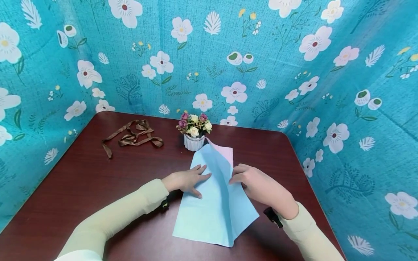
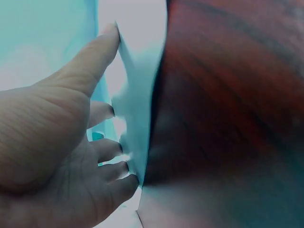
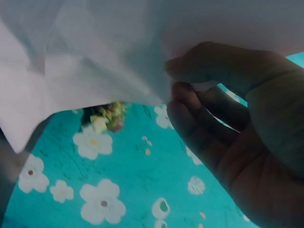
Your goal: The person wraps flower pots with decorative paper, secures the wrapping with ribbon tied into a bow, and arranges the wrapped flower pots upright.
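A light blue sheet of paper point(image 1: 202, 217) lies on the dark table, with a raised fold running along its right half. A pink sheet or pink side point(image 1: 226, 153) shows at its top right; whether it is the same sheet, I cannot tell. My left hand point(image 1: 189, 180) rests on the paper with fingers spread. In the left wrist view, its fingertips touch the pale sheet point(image 2: 142, 61). Between thumb and fingers, my right hand point(image 1: 256, 181) pinches the paper's lifted right side. The right wrist view has the raised paper point(image 3: 95, 57) caught between that hand's fingertips point(image 3: 178, 66).
A white pot point(image 1: 194, 143) of artificial-looking purple and cream flowers point(image 1: 194, 125) stands just behind the paper. At the back left lies a loosely coiled brown ribbon point(image 1: 130, 137). A turquoise floral cloth point(image 1: 196, 43) hangs behind and beside the reddish-brown table point(image 1: 140, 217).
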Action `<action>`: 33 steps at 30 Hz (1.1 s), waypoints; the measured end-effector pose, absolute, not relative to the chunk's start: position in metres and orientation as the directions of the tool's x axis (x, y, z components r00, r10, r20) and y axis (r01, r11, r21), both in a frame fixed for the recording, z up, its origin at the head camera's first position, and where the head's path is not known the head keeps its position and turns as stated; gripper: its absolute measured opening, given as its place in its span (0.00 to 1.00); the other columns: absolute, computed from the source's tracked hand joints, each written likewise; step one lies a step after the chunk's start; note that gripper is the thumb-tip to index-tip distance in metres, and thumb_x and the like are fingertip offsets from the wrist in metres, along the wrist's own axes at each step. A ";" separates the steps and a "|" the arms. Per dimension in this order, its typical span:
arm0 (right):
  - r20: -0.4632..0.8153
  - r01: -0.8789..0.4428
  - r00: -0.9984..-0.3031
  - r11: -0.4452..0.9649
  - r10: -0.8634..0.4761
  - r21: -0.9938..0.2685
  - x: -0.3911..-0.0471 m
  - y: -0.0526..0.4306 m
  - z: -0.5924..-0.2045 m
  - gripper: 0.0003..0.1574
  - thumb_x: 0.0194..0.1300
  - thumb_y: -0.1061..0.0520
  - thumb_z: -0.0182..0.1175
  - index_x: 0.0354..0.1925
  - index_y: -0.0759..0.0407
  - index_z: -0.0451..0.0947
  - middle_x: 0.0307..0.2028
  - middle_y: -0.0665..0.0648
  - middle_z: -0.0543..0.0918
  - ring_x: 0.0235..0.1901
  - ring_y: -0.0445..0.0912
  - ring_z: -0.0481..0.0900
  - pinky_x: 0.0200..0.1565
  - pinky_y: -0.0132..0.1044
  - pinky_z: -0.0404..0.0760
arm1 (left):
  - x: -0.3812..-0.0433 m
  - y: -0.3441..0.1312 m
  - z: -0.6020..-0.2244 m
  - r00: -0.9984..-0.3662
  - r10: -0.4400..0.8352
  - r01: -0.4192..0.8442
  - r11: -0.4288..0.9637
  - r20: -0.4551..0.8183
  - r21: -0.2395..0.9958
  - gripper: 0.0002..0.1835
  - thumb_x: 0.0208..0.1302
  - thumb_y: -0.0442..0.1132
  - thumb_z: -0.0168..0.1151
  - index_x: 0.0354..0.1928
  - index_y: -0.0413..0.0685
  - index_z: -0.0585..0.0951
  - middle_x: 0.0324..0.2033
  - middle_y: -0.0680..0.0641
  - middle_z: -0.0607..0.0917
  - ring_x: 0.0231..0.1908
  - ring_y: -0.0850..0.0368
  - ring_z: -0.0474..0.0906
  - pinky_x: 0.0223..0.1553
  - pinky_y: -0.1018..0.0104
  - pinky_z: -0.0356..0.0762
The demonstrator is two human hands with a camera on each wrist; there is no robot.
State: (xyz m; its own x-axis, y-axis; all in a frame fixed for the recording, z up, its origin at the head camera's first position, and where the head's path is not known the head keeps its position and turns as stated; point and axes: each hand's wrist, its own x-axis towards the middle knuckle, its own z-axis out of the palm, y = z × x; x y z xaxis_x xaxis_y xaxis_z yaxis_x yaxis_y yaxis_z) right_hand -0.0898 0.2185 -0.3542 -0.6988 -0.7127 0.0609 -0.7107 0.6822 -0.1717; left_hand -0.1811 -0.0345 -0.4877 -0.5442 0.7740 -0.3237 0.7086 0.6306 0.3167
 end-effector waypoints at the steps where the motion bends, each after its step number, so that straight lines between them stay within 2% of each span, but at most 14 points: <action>1: 0.058 -0.700 -0.709 0.692 -0.702 -0.179 -0.089 0.221 -0.352 0.25 0.51 0.78 0.66 0.42 0.57 0.90 0.38 0.51 0.83 0.40 0.43 0.80 0.41 0.31 0.85 | -0.180 -0.035 -0.487 -0.548 0.770 0.707 0.635 -0.325 0.311 0.49 0.63 0.62 0.67 0.80 0.56 0.57 0.81 0.39 0.46 0.80 0.39 0.43 0.75 0.50 0.57; 10: 0.014 -0.610 -0.782 0.760 -0.623 -0.223 -0.079 0.237 -0.345 0.25 0.45 0.75 0.74 0.43 0.57 0.90 0.38 0.50 0.83 0.40 0.44 0.82 0.42 0.35 0.87 | -0.169 -0.044 -0.488 -0.556 0.756 0.703 0.650 -0.346 0.290 0.50 0.63 0.63 0.66 0.81 0.55 0.56 0.81 0.39 0.46 0.79 0.39 0.42 0.74 0.51 0.59; 27: -0.005 -0.569 -0.807 0.780 -0.591 -0.261 -0.085 0.246 -0.354 0.27 0.50 0.78 0.68 0.45 0.56 0.90 0.37 0.47 0.83 0.40 0.42 0.82 0.46 0.38 0.86 | -0.173 -0.077 -0.488 -0.566 0.745 0.646 0.666 -0.352 0.372 0.52 0.59 0.60 0.71 0.80 0.54 0.57 0.81 0.39 0.45 0.80 0.38 0.40 0.74 0.46 0.56; 33: -0.043 -0.522 -0.827 0.795 -0.560 -0.310 -0.086 0.255 -0.355 0.24 0.48 0.72 0.76 0.45 0.57 0.90 0.35 0.47 0.83 0.38 0.41 0.82 0.44 0.39 0.87 | -0.172 -0.088 -0.488 -0.565 0.749 0.640 0.663 -0.347 0.388 0.52 0.58 0.59 0.72 0.80 0.53 0.59 0.81 0.38 0.45 0.79 0.37 0.40 0.73 0.45 0.58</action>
State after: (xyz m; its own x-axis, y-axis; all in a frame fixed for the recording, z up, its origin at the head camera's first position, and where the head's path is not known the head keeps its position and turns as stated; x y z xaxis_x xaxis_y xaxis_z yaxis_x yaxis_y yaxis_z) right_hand -0.0863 0.2549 -0.3550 -0.8274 -0.5600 -0.0434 -0.5216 0.7947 -0.3103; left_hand -0.1723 -0.0885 -0.4884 -0.5648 0.7490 -0.3466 0.6403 0.6626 0.3884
